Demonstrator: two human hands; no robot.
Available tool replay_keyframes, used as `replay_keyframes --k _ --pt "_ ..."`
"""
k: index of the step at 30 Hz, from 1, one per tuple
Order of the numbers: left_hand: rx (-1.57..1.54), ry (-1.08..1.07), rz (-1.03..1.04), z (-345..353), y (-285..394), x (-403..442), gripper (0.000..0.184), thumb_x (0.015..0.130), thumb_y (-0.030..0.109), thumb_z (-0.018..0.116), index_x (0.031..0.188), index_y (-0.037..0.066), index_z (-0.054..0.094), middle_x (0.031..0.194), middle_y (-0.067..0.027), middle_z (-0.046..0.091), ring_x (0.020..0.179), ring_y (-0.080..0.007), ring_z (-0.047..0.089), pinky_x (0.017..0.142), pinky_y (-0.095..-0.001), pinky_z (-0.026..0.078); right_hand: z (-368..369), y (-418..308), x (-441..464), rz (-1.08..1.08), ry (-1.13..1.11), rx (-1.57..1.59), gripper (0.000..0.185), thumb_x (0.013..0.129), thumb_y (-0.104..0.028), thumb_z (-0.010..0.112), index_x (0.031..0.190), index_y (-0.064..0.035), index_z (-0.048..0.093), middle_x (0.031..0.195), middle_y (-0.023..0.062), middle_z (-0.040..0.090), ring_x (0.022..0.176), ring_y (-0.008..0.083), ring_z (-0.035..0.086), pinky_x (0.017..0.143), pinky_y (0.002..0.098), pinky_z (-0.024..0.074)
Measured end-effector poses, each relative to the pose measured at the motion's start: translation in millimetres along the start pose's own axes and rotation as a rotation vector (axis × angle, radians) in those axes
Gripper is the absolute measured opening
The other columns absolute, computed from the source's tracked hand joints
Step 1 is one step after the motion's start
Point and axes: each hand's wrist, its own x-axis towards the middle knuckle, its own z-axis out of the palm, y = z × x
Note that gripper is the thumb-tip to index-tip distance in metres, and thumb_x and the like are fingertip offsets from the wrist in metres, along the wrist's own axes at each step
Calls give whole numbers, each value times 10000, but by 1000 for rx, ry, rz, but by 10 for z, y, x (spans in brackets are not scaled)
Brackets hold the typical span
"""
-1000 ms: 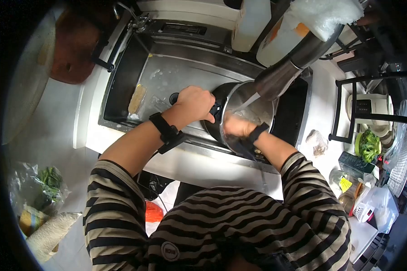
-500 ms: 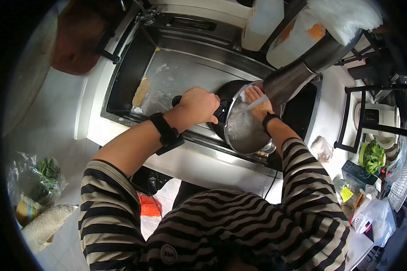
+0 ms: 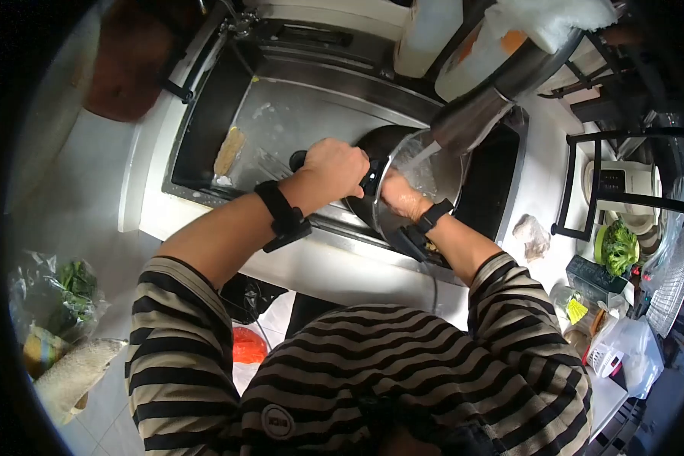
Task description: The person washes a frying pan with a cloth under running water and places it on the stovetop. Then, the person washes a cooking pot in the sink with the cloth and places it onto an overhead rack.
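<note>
My left hand [image 3: 334, 170] is wrapped round the black handle of a metal pot [image 3: 458, 171], which lies tilted in the right part of the sink [image 3: 304, 114] with its mouth turned to the right. Water runs from a thick metal faucet [image 3: 475, 118] into the pot. My right hand [image 3: 403, 196] reaches inside the pot against its near inner wall; its fingertips are hidden, and I cannot make out whether they hold anything. A yellowish sponge [image 3: 229, 150] lies at the sink's left end.
Two large plastic bottles [image 3: 427, 38] stand behind the sink. On the right counter are a crumpled clear bag [image 3: 532, 237], green leafy vegetables [image 3: 619, 247] and a black rack [image 3: 596, 186]. Bagged greens [image 3: 76, 292] lie at the lower left.
My right hand has moved from the pot's far inner side down to its near inner wall, and its fingers are no longer in view. My left hand keeps its hold on the handle.
</note>
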Motion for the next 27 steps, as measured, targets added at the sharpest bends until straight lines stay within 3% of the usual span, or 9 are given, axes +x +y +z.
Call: replay_keyframes --k 3,4,6,10,15,17,18,21,27 --pt "-38 -19 -29 8 -41 11 481 650 457 681 855 28 605 733 -122 638 726 -271 635 642 -338 498 -21 243 -478 212 -326 -193 268 896 -158 394 1119 -45 489 1113 122 527 1012 212 476 890 312 355" --pt "-65 -32 -38 32 -76 10 484 652 458 679 855 25 604 738 -125 637 728 -275 635 645 -341 499 -122 131 -598 152 -473 -770 282 887 -137 387 1142 -88 496 1170 118 519 1073 264 469 944 312 326" --pt "-115 -63 -64 79 -127 -18 490 656 462 676 856 20 602 747 -130 636 734 -282 633 650 -348 501 -464 268 -748 238 -411 -1025 333 875 -133 370 1179 -175 500 1218 87 503 1111 276 466 1010 317 264" --pt "-85 -143 -77 104 -92 -82 445 671 441 679 850 38 620 763 -98 647 750 -259 634 664 -342 497 -907 21 -514 93 -162 -2307 402 853 -178 372 1243 -129 454 1338 44 389 1279 193 270 1086 351 113" --pt "-59 -56 -57 107 -103 -138 482 674 453 666 864 14 601 738 -130 636 737 -280 636 646 -351 507 -1207 155 -426 -358 79 -2215 417 857 -203 340 1232 -49 437 1351 64 351 1285 211 233 1087 359 114" --pt "-34 -35 -71 38 -89 -154 485 663 452 673 872 20 600 730 -118 637 729 -264 638 639 -338 507 -1278 836 -467 -242 177 -2173 409 854 -181 349 1226 -34 433 1309 81 395 1252 198 284 1083 355 132" --pt "-33 -28 -72 29 -87 -140 484 660 451 676 872 23 600 732 -116 638 727 -260 639 635 -334 507 -964 709 -662 -88 45 -1963 397 834 -147 351 1204 -40 449 1276 99 421 1247 240 291 1066 369 164" --pt "-37 -27 -62 37 -45 -86 478 651 448 683 864 27 600 735 -111 640 720 -253 640 623 -325 506 -661 1151 -593 -279 -367 -964 229 821 -114 480 1009 3 539 1008 147 567 935 253 527 837 313 429" --pt "-34 -56 -50 34 21 -87 454 654 433 686 825 21 600 709 -111 640 699 -253 640 611 -327 505 -235 329 -520 21 -388 -1051 216 802 -199 554 944 -50 618 1026 149 583 965 275 521 868 345 407"
